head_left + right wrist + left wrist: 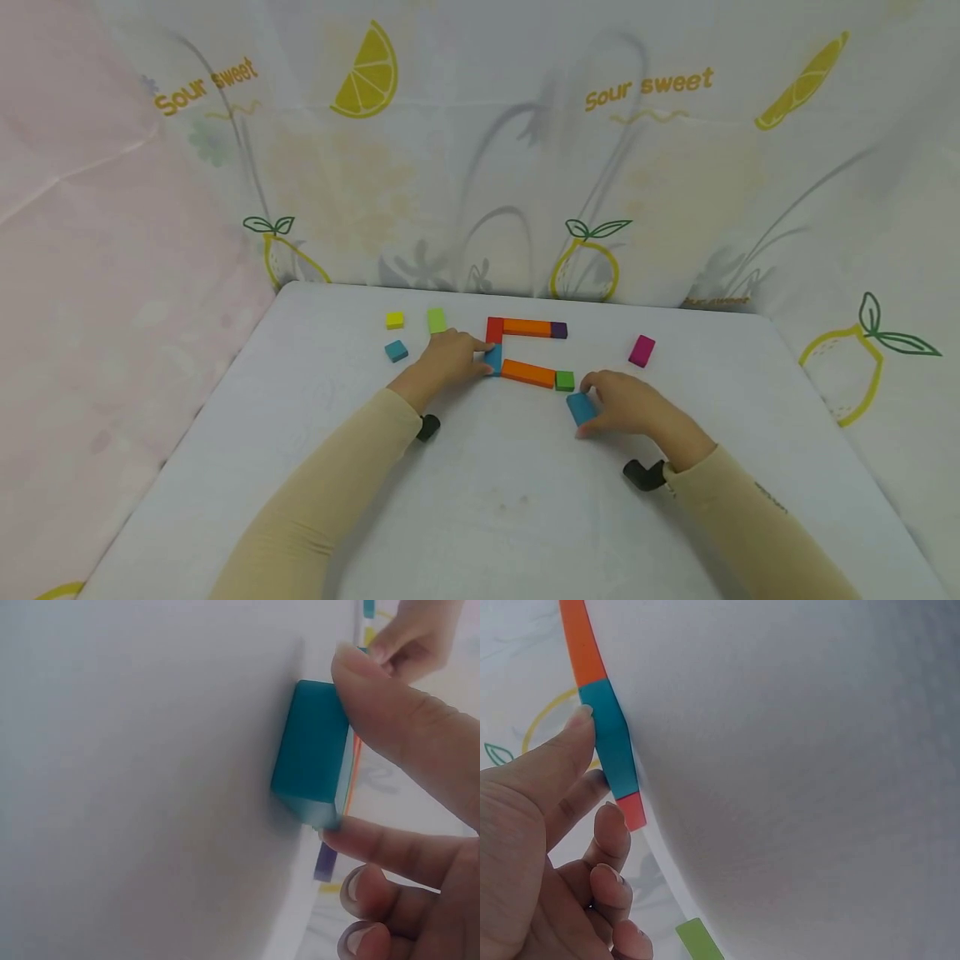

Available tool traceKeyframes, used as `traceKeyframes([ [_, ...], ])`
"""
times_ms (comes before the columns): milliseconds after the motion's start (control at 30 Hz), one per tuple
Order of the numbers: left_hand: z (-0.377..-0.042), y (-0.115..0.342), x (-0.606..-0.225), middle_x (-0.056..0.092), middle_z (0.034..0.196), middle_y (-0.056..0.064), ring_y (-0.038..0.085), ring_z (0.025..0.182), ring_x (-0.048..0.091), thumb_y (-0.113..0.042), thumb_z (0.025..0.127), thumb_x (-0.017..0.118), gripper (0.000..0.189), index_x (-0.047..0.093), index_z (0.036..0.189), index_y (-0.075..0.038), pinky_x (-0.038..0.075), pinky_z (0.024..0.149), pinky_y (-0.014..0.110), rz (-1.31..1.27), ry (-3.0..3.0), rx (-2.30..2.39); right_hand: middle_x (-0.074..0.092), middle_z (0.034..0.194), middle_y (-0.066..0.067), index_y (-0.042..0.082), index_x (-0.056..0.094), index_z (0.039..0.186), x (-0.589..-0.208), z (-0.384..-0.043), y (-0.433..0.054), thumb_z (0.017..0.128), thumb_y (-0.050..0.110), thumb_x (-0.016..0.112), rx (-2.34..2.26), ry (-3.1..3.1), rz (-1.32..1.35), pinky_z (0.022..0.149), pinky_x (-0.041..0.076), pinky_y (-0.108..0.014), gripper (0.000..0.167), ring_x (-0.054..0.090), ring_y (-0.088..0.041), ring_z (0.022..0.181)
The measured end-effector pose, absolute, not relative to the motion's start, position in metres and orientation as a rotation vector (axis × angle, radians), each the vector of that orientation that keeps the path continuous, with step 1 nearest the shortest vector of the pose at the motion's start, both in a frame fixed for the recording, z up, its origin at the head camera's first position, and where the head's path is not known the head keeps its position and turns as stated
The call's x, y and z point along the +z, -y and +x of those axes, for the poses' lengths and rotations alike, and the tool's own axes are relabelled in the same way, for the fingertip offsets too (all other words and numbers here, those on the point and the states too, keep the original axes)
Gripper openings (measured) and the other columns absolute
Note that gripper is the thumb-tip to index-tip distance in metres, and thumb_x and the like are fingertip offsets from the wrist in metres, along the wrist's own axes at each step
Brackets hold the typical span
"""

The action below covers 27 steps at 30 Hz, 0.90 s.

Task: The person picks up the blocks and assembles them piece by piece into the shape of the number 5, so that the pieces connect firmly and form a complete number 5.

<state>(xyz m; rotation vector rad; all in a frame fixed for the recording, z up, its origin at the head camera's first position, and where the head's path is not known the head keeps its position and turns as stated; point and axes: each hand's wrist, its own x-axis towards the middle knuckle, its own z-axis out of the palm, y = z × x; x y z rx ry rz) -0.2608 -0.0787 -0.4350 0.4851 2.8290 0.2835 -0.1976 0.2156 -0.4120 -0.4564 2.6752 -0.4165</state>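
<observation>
Near the middle of the table, my left hand (447, 357) has thumb and index finger at the two ends of a blue block (492, 358), pinching it; the left wrist view shows this blue block (611, 739) between orange and red ones. A red block (494, 328) continues its line toward the back. From that side extend an upper orange block (527, 327) ending in a purple block (558, 330), and a lower orange block (528, 372) ending in a green block (564, 381). My right hand (630, 404) holds another blue block (311, 742) by its ends, just in front of the green one.
Left of the arrangement lie a yellow block (394, 320), a light green block (437, 320) and a small blue block (396, 351). A magenta block (641, 351) sits to the right. Behind the white table (480, 517) hangs a lemon-print cloth (465, 167).
</observation>
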Motion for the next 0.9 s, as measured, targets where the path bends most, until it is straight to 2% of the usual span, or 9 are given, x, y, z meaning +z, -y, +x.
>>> traceKeyframes([
  [233, -0.2630, 0.0803, -0.4370, 0.066, 0.130, 0.005, 0.025, 0.104, 0.052, -0.049, 0.092, 0.069, 0.053, 0.058, 0.141, -0.032, 0.044, 0.091, 0.040, 0.485, -2.829, 0.279, 0.064, 0.105, -0.005, 0.011, 0.065, 0.118, -0.4169, -0.1951, -0.2102, 0.071, 0.049, 0.088, -0.405, -2.716, -0.485, 0.086, 0.053, -0.046, 0.065, 0.058, -0.022, 0.095],
  [467, -0.2648, 0.0808, -0.4407, 0.066, 0.128, 0.005, 0.026, 0.107, 0.052, -0.049, 0.092, 0.069, 0.053, 0.058, 0.141, -0.033, 0.043, 0.095, 0.042, 0.470, -2.826, 0.289, 0.064, 0.106, -0.005, 0.012, 0.064, 0.123, -0.4164, -0.1937, -0.2104, 0.071, 0.054, 0.087, -0.415, -2.724, -0.493, 0.087, 0.053, -0.047, 0.071, 0.058, -0.022, 0.094],
  [667, -0.2639, 0.0800, -0.4403, 0.066, 0.130, 0.006, 0.027, 0.108, 0.052, -0.049, 0.092, 0.069, 0.053, 0.058, 0.141, -0.033, 0.043, 0.096, 0.043, 0.464, -2.827, 0.296, 0.059, 0.095, 0.000, 0.013, 0.065, 0.124, -0.4128, -0.1944, -0.2149, 0.074, 0.044, 0.088, -0.478, -2.703, -0.599, 0.079, 0.051, -0.038, 0.064, 0.054, -0.019, 0.088],
  [900, -0.2637, 0.0785, -0.4383, 0.066, 0.130, 0.006, 0.027, 0.108, 0.053, -0.048, 0.092, 0.069, 0.053, 0.058, 0.141, -0.033, 0.043, 0.096, 0.043, 0.477, -2.835, 0.293, 0.055, 0.090, 0.000, 0.014, 0.068, 0.125, -0.4124, -0.1962, -0.2167, 0.075, 0.037, 0.089, -0.488, -2.661, -0.611, 0.074, 0.048, -0.033, 0.059, 0.052, -0.018, 0.086],
])
